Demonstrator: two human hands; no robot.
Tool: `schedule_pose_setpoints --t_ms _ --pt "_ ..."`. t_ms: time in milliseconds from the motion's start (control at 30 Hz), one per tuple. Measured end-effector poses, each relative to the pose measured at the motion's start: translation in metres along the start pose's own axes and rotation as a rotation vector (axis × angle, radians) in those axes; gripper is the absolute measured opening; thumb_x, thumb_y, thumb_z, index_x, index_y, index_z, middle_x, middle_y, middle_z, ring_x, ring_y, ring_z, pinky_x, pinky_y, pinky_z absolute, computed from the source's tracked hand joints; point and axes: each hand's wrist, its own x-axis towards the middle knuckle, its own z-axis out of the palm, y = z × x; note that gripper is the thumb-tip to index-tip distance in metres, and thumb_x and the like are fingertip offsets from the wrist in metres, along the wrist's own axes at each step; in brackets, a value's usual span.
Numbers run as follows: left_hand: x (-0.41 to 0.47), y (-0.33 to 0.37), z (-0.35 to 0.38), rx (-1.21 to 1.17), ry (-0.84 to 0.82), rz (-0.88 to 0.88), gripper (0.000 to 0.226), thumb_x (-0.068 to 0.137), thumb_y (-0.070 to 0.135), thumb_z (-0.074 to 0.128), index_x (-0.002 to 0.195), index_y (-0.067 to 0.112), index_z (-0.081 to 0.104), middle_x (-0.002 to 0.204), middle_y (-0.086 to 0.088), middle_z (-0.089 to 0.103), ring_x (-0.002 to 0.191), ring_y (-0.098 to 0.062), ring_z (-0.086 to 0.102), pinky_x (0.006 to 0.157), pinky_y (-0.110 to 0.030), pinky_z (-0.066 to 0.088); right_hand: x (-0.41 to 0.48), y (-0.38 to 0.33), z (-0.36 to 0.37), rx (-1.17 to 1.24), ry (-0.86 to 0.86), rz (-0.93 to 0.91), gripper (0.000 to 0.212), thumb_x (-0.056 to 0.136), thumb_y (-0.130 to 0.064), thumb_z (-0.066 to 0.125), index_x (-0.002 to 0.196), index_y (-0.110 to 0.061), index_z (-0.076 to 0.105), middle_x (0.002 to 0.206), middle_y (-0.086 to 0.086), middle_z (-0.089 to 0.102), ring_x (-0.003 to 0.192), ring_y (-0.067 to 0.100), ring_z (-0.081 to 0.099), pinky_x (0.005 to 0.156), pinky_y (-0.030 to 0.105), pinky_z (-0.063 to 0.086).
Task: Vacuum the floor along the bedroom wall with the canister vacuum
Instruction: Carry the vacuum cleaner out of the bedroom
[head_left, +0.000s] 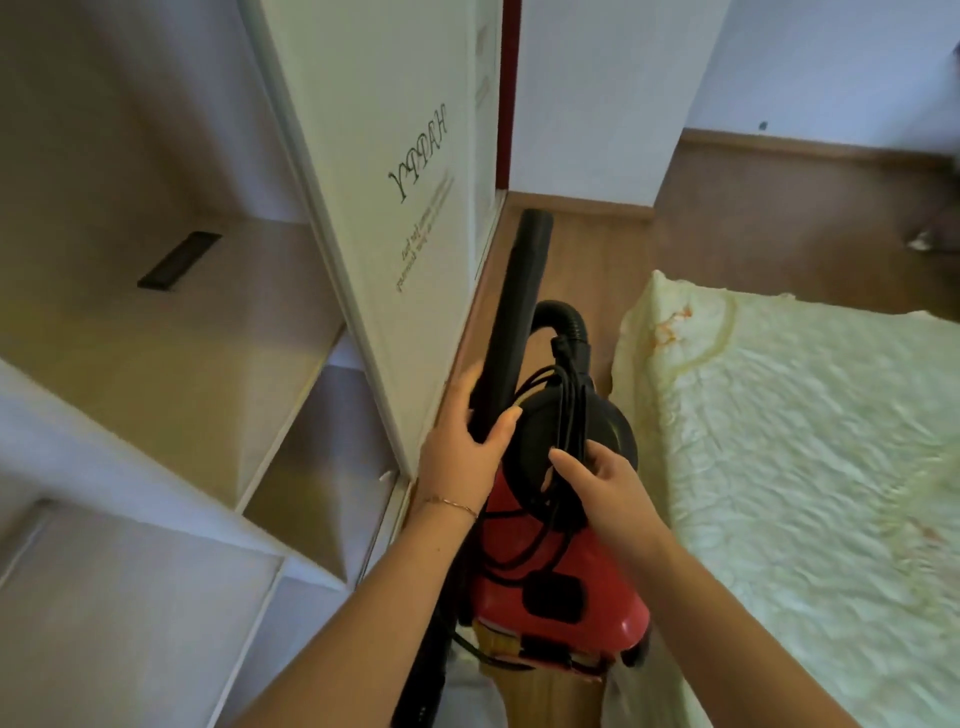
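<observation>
Canister vacuum (566, 566), red body with black top, low centre between both forearms, in the gap between white cabinet (395, 208) at 9 o'clock and bed (805, 441) at 3 o'clock. Resting on the floor or carried, can't tell. Left grip (462, 441) closed round the black tube (519, 301), low on its shaft. Right grip (602, 488) curled on the wound cord (569, 410) on the canister top, thumb out toward 10 o'clock; whether there's a handle beneath, can't tell. Key relation: the tube's long axis runs from the left grip out to 12–1 o'clock, open end away from the body, over the floor (571, 249) strip leading to the wall (587, 104) at 12 o'clock. No floor nozzle visible on the tube end. Hose (563, 317) loops just right of the tube at the canister top. Left grip is nearer the tube, right nearer the canister. Judgement: setup stage, cord not yet unwound; next move likely needs the right grip to free the cord, then the tube tipped down toward 12 o'clock along the wall
</observation>
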Motion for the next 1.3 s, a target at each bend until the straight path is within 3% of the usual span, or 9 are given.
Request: schedule_pose_setpoints --t_ms 133,233,333,533,633,767,1033,1167,1300 --pt "0.082 0.017 0.019 -0.059 -0.025 0.098 0.051 0.086 0.027 0.064 0.134 0.030 0.045 0.122 0.005 0.062 0.109 -0.010 0.060 0.088 -0.010 0.044 0.066 -0.024 -0.013 0.009 0.081 -0.016 0.018 0.094 -0.031 0.055 0.085 -0.019 0.065 0.075 -0.006 0.070 0.075 0.013 0.068 0.071 0.030 0.053" --pt "0.134 0.022 0.042 -0.075 -0.044 0.154 0.052 0.086 0.025 0.064 0.135 0.024 0.047 0.132 0.008 0.056 0.119 -0.010 0.055 0.101 -0.024 0.044 0.113 -0.034 -0.029 0.038 0.105 -0.016 0.017 0.094 -0.030 0.055 0.082 -0.022 0.063 0.074 -0.012 0.069 0.076 0.007 0.067 0.070 0.024 0.049" --pt "0.184 0.021 0.072 -0.081 -0.071 0.141 0.055 0.086 0.028 0.062 0.138 0.022 0.045 0.135 0.006 0.055 0.124 -0.008 0.051 0.105 -0.032 0.043 0.162 -0.039 -0.047 0.066 0.139 0.014 0.018 0.091 -0.037 0.057 0.089 -0.019 0.061 0.084 -0.011 0.069 0.087 0.012 0.068 0.079 0.029 0.053" --pt "0.292 0.027 0.151 -0.068 -0.101 0.122 0.055 0.087 0.026 0.062 0.139 0.023 0.044 0.137 0.007 0.052 0.126 -0.006 0.047 0.107 -0.029 0.040 0.273 -0.047 -0.102 0.121 0.162 0.021 0.013 0.095 -0.024 0.054 0.087 -0.019 0.065 0.068 -0.014 0.069 0.067 0.001 0.066 0.065 0.018 0.048" --pt "0.347 0.042 0.191 -0.046 -0.105 0.116 0.056 0.087 0.024 0.063 0.139 0.023 0.042 0.136 0.012 0.050 0.125 -0.001 0.045 0.102 -0.015 0.037 0.333 -0.055 -0.134 0.131 0.171 0.025 0.014 0.095 -0.026 0.055 0.092 -0.018 0.065 0.075 -0.012 0.068 0.071 0.002 0.066 0.067 0.018 0.047" --pt "0.417 0.064 0.233 0.043 -0.091 0.130 0.057 0.089 0.027 0.060 0.141 0.025 0.038 0.117 0.023 0.044 0.112 0.010 0.039 0.081 0.008 0.027 0.405 -0.079 -0.174 0.119 0.145 0.010 0.018 0.095 -0.026 0.054 0.101 -0.014 0.065 0.081 -0.010 0.069 0.075 0.001 0.066 0.065 0.014 0.048" --pt "0.559 0.081 0.301 0.034 -0.080 0.107 0.059 0.090 0.032 0.057 0.144 0.025 0.034 0.116 0.020 0.051 0.105 0.009 0.047 0.080 0.006 0.031 0.549 -0.115 -0.233 0.107 0.137 0.007 0.017 0.095 -0.025 0.054 0.103 -0.015 0.065 0.080 -0.012 0.069 0.077 0.000 0.067 0.066 0.014 0.049" --pt "0.640 0.073 0.333 0.014 -0.110 0.089 0.059 0.090 0.030 0.059 0.143 0.026 0.034 0.109 0.020 0.053 0.096 0.012 0.047 0.074 0.009 0.031 0.635 -0.121 -0.251 0.108 0.147 0.039 0.011 0.095 -0.022 0.055 0.092 -0.019 0.065 0.068 -0.014 0.069 0.070 0.002 0.066 0.062 0.014 0.047" --pt "0.737 0.075 0.365 0.014 -0.199 0.114 0.060 0.089 0.028 0.060 0.143 0.027 0.035 0.121 0.012 0.059 0.105 0.007 0.049 0.077 0.008 0.033 0.726 -0.140 -0.269 0.127 0.187 0.085 0.011 0.095 -0.021 0.055 0.090 -0.019 0.064 0.067 -0.013 0.069 0.068 0.001 0.066 0.065 0.018 0.048"
